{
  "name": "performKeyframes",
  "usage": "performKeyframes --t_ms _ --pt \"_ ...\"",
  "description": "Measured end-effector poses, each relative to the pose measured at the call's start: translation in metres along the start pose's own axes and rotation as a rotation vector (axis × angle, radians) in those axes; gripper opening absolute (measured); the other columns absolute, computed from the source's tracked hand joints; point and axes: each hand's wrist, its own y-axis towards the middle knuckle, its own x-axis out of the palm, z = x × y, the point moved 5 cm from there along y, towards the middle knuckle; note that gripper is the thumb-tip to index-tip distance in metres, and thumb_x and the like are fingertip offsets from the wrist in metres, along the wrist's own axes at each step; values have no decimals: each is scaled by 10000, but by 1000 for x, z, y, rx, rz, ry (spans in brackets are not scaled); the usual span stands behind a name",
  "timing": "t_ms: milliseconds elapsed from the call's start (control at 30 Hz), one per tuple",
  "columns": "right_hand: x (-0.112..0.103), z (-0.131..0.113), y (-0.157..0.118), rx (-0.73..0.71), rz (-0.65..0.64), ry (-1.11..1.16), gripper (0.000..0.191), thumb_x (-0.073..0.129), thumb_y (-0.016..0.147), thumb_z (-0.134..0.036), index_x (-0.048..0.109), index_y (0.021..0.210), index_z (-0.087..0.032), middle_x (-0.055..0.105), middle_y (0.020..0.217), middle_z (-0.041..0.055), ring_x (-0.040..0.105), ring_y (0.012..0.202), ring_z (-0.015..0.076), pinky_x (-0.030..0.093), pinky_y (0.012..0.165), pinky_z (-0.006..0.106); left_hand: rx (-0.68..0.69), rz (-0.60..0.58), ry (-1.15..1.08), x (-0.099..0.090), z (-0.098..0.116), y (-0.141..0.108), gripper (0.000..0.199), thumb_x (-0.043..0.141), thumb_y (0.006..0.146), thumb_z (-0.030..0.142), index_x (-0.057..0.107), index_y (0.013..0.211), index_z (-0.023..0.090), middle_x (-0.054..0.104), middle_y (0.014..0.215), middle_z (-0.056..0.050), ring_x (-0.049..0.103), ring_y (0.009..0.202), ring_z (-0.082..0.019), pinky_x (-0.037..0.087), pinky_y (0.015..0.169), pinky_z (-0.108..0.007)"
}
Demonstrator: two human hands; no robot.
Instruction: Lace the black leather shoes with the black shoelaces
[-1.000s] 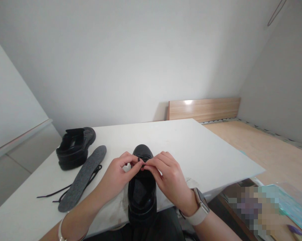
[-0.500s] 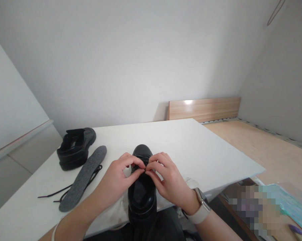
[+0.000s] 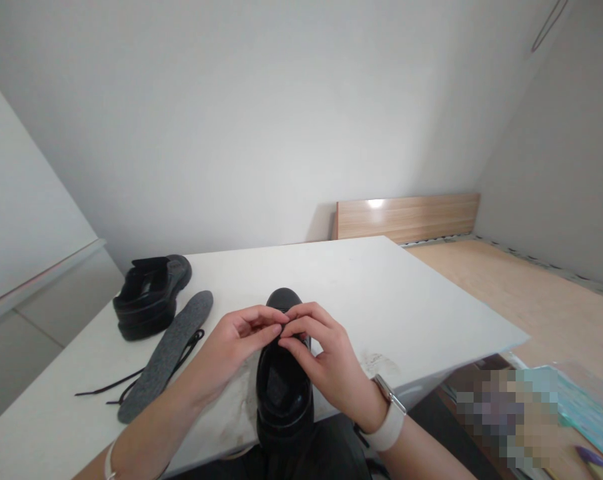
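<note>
A black shoe [image 3: 284,400] stands at the front edge of the white table, toe pointing away from me. Over its lacing area, the fingertips of my left hand [image 3: 241,337] and my right hand [image 3: 319,343] meet. Both hands are closed in a pinch; what lies between the fingertips is too small and hidden to make out. The laced part of the shoe is mostly covered by my fingers. To the left lies a grey insole [image 3: 169,353], on top of a loose black lace [image 3: 109,385]. Behind it a second black shoe [image 3: 149,300] rests, its opening facing me.
The white table [image 3: 351,273] ends in a corner at the right. Beyond it are a wooden board [image 3: 406,217] against the wall and a light wooden surface [image 3: 481,273]. At the lower right lies a turquoise item [image 3: 576,407] beside a blurred patch.
My right hand has shifted slightly left, and its fingers now overlap those of my left hand more. My left hand has moved a little left. Both shoes and the insole remain in place.
</note>
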Motion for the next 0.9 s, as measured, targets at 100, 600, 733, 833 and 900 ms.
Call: performKeyframes --t_ms 100,600,733,833,900 --pt "0 2 2 2 50 -4 120 699 863 -76 709 861 -195 663 960 32 643 907 136 500 826 230 49 -44 95 2 5 -3 175 658 874 315 723 973 186 738 929 -48 657 916 -193 481 848 -301" --pt "-5 18 -1 105 57 -89 257 536 938 -69 631 1141 -194 637 934 32 605 873 152 478 809 263 129 80 338 -13 -8 -1 133 688 826 306 758 897 218 746 888 -31 647 850 -199 472 801 -314" --pt "-4 32 -5 215 54 -76 179 444 969 -127 613 974 -188 616 925 52 582 867 175 461 778 294 92 14 214 -10 -11 -1 175 635 884 339 744 889 203 757 910 -40 671 901 -195 480 846 -300" --pt "-1 43 -10 334 115 25 140 410 975 -182 549 962 -193 580 818 27 555 750 169 446 687 291 86 18 198 -10 -10 -1 191 612 899 350 718 894 192 758 884 -40 679 888 -190 480 847 -296" --pt "2 48 -14 395 137 103 133 394 978 -206 525 965 -196 545 762 6 533 694 162 436 646 284 64 50 204 -11 -10 -1 182 623 878 347 699 907 184 750 807 -34 681 817 -190 485 803 -299"
